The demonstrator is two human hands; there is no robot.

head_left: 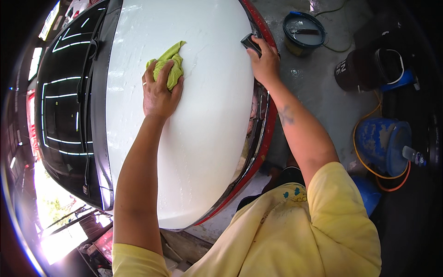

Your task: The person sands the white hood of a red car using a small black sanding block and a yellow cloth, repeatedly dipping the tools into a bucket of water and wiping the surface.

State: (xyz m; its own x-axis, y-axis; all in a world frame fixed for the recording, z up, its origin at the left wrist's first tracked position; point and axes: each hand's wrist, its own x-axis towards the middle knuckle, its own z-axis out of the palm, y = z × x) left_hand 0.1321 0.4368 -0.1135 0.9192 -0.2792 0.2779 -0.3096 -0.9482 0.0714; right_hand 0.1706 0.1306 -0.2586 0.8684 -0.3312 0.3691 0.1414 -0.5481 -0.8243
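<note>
A white car hood [207, 120], wet with droplets and streaks, stretches out in front of me. My left hand [159, 92] presses a crumpled yellow-green cloth [171, 67] onto it, fingers bent over the fabric. At the hood's front edge, my right hand [266, 62] grips a small dark block [249, 42]; its exact kind I cannot make out. That hand rests by the red trim [265, 27] of the car's front.
Left of the hood lies the dark windshield [64, 101] with its wiper. On the wet floor at right stand a bucket of water [290, 23], a black bucket [353, 69] and a blue drum [378, 143]. An orange hose [357, 138] curls around the drum.
</note>
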